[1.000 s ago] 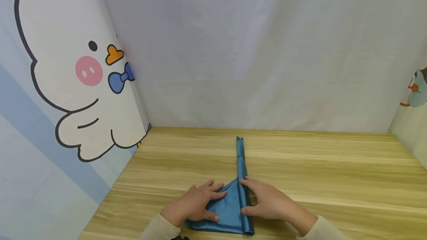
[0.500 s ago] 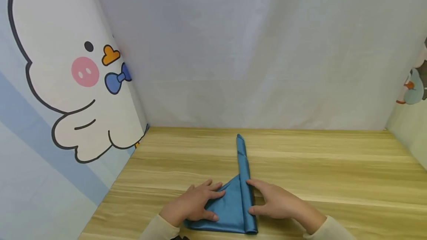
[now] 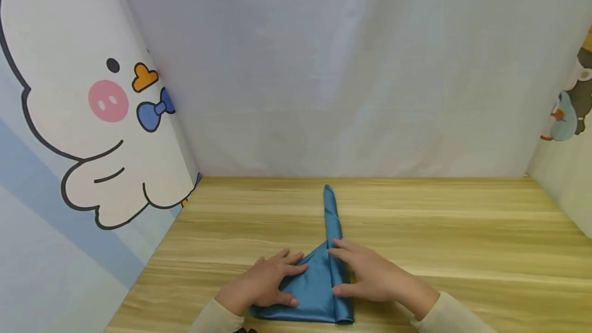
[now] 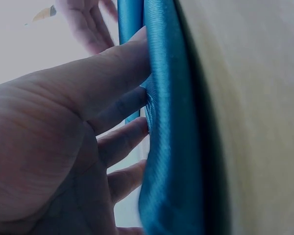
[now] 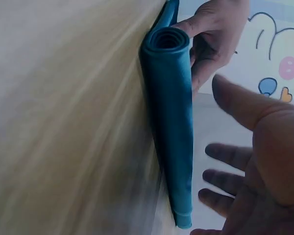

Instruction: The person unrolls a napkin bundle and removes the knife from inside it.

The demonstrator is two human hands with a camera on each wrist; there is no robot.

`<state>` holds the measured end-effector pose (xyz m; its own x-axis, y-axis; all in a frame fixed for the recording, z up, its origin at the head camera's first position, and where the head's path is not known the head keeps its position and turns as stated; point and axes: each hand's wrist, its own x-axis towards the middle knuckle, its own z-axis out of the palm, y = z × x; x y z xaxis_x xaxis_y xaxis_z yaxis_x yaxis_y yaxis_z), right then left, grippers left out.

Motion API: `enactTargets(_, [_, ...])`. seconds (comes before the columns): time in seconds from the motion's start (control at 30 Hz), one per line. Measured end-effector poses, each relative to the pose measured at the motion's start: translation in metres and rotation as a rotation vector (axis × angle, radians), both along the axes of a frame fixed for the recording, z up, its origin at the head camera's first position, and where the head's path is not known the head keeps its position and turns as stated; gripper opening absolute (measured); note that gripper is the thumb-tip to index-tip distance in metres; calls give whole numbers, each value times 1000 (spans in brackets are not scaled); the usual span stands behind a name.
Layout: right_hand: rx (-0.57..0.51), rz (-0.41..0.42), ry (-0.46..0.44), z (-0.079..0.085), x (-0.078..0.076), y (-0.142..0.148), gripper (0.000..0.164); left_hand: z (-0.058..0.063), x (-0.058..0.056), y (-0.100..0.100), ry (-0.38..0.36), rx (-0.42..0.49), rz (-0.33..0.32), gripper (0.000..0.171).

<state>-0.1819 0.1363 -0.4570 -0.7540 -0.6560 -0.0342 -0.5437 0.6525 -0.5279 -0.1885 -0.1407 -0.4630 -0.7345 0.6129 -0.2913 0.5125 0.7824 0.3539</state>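
Observation:
A shiny blue cloth [image 3: 314, 287] lies on the table, its right side wound into a narrow tube that points away from me. The tube's far end [image 3: 329, 199] runs beyond the flat part. My left hand [image 3: 268, 281] rests on the flat part with fingers spread; in the left wrist view its fingertips [image 4: 139, 125] touch the cloth. Over the tube's right side is my right hand [image 3: 370, 274], fingers relaxed and thumb apart. In the right wrist view, the spiral end of the roll [image 5: 166, 41] shows, with my right fingers beside the tube and a gap between.
The wood-grain table [image 3: 439, 230] reaches back to a pale cloth wall [image 3: 361, 76]. At the left stands a panel with a cartoon bird [image 3: 92, 117]; another printed panel [image 3: 561, 122] is at the right.
My right hand has shifted right to the tube's outer side, then back left over it. The tube's far tip looks more closed. My left hand stays on the cloth; the head view has turned slightly.

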Motion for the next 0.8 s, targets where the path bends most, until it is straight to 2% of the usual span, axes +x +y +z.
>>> enactTargets(0.1, [52, 74, 20, 0, -7, -11, 77, 0, 0, -2, -5, 1, 1, 73])
enactTargets(0.17, [80, 93, 17, 0, -11, -16, 77, 0, -1, -3, -9, 2, -1, 73])
enactTargets(0.4, [132, 89, 18, -6, -19, -15, 78, 4, -1, 1, -18, -4, -4, 72])
enactTargets(0.8, [120, 96, 7, -6, -20, -7, 77, 5, 3, 2, -9, -14, 16, 71])
